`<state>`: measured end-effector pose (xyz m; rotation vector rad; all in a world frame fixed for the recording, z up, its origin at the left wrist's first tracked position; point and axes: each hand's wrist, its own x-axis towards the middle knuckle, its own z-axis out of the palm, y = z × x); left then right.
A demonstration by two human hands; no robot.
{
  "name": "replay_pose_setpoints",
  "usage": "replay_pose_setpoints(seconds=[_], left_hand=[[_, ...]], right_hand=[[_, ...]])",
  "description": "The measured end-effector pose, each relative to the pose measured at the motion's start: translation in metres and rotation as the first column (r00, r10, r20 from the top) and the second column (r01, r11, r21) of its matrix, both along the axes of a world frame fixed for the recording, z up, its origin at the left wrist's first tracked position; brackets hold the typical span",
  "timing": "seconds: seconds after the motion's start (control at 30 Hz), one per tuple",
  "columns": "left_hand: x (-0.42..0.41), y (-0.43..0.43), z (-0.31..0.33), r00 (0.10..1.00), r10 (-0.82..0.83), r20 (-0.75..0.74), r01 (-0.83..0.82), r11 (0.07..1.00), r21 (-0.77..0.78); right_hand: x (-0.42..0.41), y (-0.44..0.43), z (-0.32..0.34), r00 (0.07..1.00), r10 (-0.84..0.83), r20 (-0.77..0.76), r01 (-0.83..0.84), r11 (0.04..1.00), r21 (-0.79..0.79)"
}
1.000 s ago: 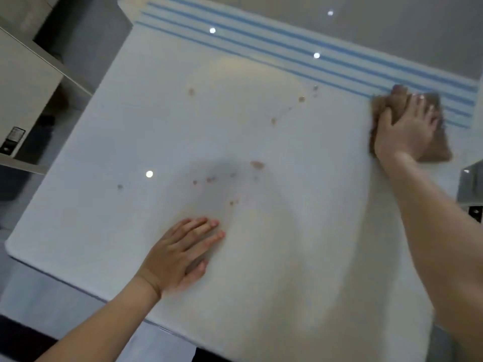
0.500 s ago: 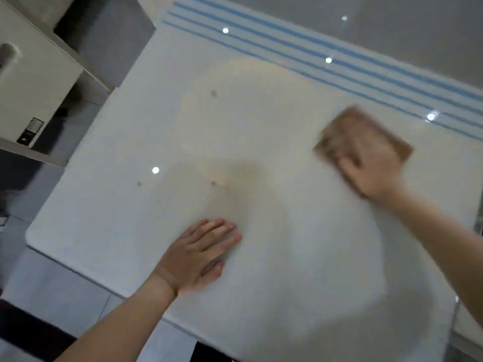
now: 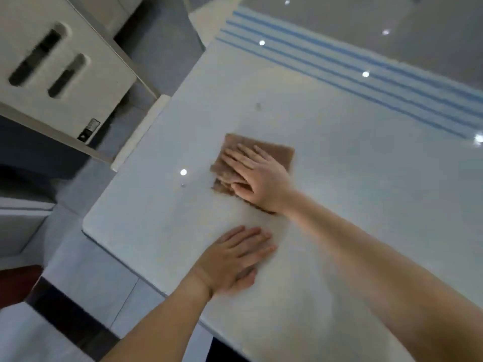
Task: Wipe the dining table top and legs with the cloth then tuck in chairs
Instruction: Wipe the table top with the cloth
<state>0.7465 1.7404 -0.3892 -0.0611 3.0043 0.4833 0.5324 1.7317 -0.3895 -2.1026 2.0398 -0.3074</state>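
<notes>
Brown and folded, the cloth (image 3: pixel 275 154) lies flat on the white dining table (image 3: pixel 366 184), toward the table's left edge. The right hand (image 3: pixel 258 176) is spread wide on top of it, fingers straight, pressing it down and covering most of its near half. The left hand (image 3: pixel 232 259) rests palm-down on the bare top near the table's front edge, fingers straight and together, holding nothing; it looks like a brace.

By the look of it, the job is partway through the tabletop. One faint mark (image 3: pixel 258 106) sits on the table beyond the cloth, and a small speck (image 3: pixel 183 185) lies between the cloth and the table's left edge, so that side probably needs more passes. The legs and the chairs appear untouched so far.

Much is hard to read: the frame is smeared by motion, the table's right side is cut off, and its legs are hidden beneath the top. Whether the white panel with two dark slots (image 3: pixel 52 71), left of the table, is a chair back cannot be told.
</notes>
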Motion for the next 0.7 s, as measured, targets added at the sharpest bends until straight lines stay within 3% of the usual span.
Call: replay_pose_setpoints(seconds=[0.03,0.1,0.2,0.3,0.33,0.37,0.43,0.5,0.53,0.63,0.7], left_hand=[[0.000,0.000,0.000,1.000,-0.003,-0.006,0.003,1.000,-0.001],[0.000,0.000,0.001,1.000,-0.001,-0.024,0.002,1.000,0.022],[0.000,0.001,0.001,0.999,0.028,-0.045,-0.025,0.998,0.060],[0.001,0.001,-0.003,0.996,0.027,-0.079,-0.023,0.998,0.054],[0.001,0.001,-0.003,0.996,0.024,-0.089,-0.019,0.999,0.049],[0.002,0.002,-0.003,0.996,0.019,-0.085,-0.015,0.999,0.052],[0.002,0.001,-0.002,0.996,0.014,-0.085,-0.010,0.999,0.049],[0.000,0.000,-0.001,0.992,0.017,-0.124,-0.013,0.999,0.035],[0.000,0.001,-0.001,0.990,0.022,-0.142,-0.017,0.999,0.034],[0.001,0.001,0.001,0.992,0.015,-0.122,-0.010,0.999,0.045],[0.001,0.000,0.000,0.995,0.004,-0.102,-0.001,1.000,0.026]], right_hand=[[-0.029,0.013,-0.001,1.000,-0.015,-0.022,0.016,1.000,0.003],[-0.096,0.038,-0.002,0.954,-0.296,-0.048,0.295,0.955,-0.030],[-0.175,0.057,0.004,0.637,-0.769,-0.053,0.768,0.639,-0.036],[-0.174,0.004,0.009,0.313,-0.950,-0.022,0.949,0.312,0.034],[-0.157,-0.024,0.011,0.269,-0.963,-0.001,0.961,0.268,0.061],[-0.135,-0.053,0.011,0.318,-0.948,0.015,0.945,0.318,0.070],[-0.070,-0.105,0.005,0.600,-0.800,0.020,0.799,0.600,0.046],[0.006,-0.135,0.003,0.855,-0.518,0.007,0.518,0.855,0.019],[0.037,-0.137,0.003,0.940,-0.342,-0.013,0.342,0.939,0.019],[0.065,-0.104,0.002,0.994,0.102,-0.023,-0.101,0.994,0.029],[0.028,-0.074,-0.002,0.983,0.181,-0.023,-0.181,0.984,-0.003]])
